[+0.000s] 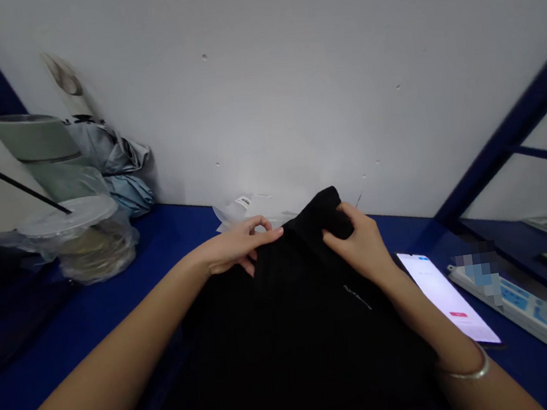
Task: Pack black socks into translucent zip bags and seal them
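Observation:
A black garment (301,336) with small pale lettering fills the lower middle of the head view. At its upper left edge, my left hand (243,244) pinches the fabric between thumb and fingers. My right hand (358,237) grips the raised upper part of the garment, thumb in front and fingers partly hidden behind the cloth. A silvery bracelet circles my right wrist. Behind the garment lies a clear plastic bag (227,216), partly covered by it and my left hand.
On the blue table (176,228), a lidded cup (97,245) with a black straw, a pale green tumbler (41,141) and a folded umbrella (121,158) stand at left. A lit phone (444,297) and a power strip (523,306) lie at right. A grey wall rises behind.

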Demonstrator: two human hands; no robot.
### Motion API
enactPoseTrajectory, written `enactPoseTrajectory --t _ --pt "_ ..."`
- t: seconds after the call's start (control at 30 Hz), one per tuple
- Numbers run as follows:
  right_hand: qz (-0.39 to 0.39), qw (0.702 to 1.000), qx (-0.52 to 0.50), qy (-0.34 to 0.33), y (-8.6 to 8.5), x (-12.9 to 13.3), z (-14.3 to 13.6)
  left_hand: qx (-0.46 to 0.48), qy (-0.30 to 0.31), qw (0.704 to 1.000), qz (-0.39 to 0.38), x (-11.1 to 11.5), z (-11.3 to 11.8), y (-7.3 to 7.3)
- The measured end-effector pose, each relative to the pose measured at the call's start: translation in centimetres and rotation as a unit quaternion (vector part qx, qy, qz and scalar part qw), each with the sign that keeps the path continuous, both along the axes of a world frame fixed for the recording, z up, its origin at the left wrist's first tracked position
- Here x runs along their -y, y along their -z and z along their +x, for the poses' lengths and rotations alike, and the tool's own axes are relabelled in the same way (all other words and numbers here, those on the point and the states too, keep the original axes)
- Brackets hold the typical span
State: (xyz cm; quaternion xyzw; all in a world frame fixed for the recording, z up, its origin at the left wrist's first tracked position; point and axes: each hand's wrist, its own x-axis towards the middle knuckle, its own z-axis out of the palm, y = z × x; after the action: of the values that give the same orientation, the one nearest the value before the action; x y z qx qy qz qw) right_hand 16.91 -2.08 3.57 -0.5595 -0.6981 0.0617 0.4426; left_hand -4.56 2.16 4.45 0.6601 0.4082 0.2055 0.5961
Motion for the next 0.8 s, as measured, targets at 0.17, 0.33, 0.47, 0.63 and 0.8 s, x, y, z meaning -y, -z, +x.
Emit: enactPoseTrajectory --t 0.17,0.33,0.47,0.63,0.8 --pt "0.022 0.951 0.095 -0.293 0.3 1.9 -2.1 0.09 -0.007 0.995 -0.035 0.4 0.7 0.6" --pt "0.166 0.962 0.088 -0.196 0.9 0.5 -0.9 0.139 -0.071 0.985 -0.073 -0.7 0.2 0.9" --pt "0.189 0.918 0.313 -0.157 1.6 -0.4 -0.1 0.185 -0.079 0.973 -0.112 -1.4 0.0 1.5" --pt "0.268 0.848 0.438 -0.132 2.5 0.5 -1.4 0.195 0.006 0.976 -0.094 -0.8 0.7 2.1" --pt "0.423 0.823 0.379 -0.012 3.0 0.7 -1.6 0.204 0.016 0.977 -0.065 -0.1 1.0 1.7"
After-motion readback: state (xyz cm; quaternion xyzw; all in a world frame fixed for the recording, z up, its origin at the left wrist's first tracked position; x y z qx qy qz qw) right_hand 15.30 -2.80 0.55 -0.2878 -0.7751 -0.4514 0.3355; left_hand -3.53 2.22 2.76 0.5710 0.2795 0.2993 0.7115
